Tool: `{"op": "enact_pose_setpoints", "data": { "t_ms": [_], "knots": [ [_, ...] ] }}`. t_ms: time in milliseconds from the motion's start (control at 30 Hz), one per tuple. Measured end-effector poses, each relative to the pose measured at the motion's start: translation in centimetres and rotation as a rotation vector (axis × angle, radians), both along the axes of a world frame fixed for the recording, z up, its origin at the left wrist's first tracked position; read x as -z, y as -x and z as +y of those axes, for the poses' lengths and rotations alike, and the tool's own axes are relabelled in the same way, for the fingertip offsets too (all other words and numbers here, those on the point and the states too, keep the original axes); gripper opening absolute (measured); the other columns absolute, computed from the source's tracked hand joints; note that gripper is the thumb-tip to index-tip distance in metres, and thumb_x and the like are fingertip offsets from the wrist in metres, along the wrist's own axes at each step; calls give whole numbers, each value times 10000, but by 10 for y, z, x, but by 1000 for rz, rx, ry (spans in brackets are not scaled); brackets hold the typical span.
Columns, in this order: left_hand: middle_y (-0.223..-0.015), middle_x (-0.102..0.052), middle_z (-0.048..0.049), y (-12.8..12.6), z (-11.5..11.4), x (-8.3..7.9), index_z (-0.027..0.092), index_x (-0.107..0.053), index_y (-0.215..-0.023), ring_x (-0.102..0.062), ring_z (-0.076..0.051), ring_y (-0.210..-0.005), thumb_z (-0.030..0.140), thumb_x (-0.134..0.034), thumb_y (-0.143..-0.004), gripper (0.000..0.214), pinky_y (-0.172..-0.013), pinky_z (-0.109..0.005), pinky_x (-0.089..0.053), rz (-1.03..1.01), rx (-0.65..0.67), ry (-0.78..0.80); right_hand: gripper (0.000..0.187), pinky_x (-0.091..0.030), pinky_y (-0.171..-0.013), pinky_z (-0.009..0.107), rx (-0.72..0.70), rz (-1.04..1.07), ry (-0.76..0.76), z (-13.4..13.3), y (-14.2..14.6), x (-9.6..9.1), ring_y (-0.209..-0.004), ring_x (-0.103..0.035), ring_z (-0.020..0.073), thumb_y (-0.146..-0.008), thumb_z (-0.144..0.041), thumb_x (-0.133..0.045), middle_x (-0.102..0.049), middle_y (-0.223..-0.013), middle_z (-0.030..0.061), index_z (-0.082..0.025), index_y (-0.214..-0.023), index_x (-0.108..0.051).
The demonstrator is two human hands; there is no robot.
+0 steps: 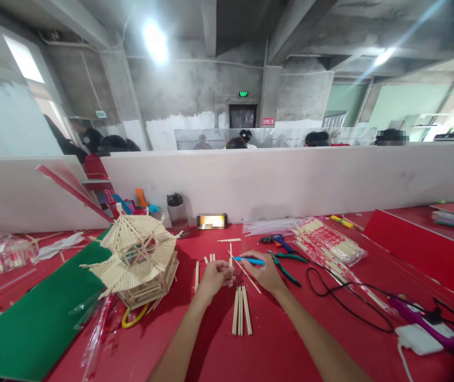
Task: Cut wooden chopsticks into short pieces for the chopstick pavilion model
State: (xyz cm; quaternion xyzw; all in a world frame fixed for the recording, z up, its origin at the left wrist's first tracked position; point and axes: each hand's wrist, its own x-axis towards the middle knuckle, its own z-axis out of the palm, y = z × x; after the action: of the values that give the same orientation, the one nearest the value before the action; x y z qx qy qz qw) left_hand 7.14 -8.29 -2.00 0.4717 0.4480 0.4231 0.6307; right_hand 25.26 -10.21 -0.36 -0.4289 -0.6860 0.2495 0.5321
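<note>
My left hand [215, 276] is closed on a thin wooden stick [230, 265] held upright over the red table [274, 339]. My right hand [262, 271] grips a blue pen [249, 260] with its tip at that stick; another stick [247, 276] slants under the right fingers. A few cut sticks [241, 317] lie side by side just in front of my hands. To the left stands a pagoda model [139, 260] built of sticks, partly on a green board [39, 323].
Pliers [286, 263], a blue tool [276, 241], bagged chopsticks [326, 245], a black cable [346, 302] and a purple glue gun [421, 315] lie at right. A bottle [177, 212] and a phone [211, 221] stand by the white partition [290, 180]. Other people sit beyond it.
</note>
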Motion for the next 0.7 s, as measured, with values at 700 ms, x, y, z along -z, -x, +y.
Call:
{"op": "enact_pose_setpoints", "data": {
  "t_ms": [700],
  "knots": [
    [-616, -682, -28, 0, 0, 1, 146, -568, -718, -615, -111, -479, 371, -819, -621, 350, -592, -252, -540, -8, 15, -20, 227, -538, -738, 311, -14, -8, 34, -1, 2, -1, -773, -673, 212, -847, -375, -587, -736, -858, 44, -207, -913, -725]
  ]
}}
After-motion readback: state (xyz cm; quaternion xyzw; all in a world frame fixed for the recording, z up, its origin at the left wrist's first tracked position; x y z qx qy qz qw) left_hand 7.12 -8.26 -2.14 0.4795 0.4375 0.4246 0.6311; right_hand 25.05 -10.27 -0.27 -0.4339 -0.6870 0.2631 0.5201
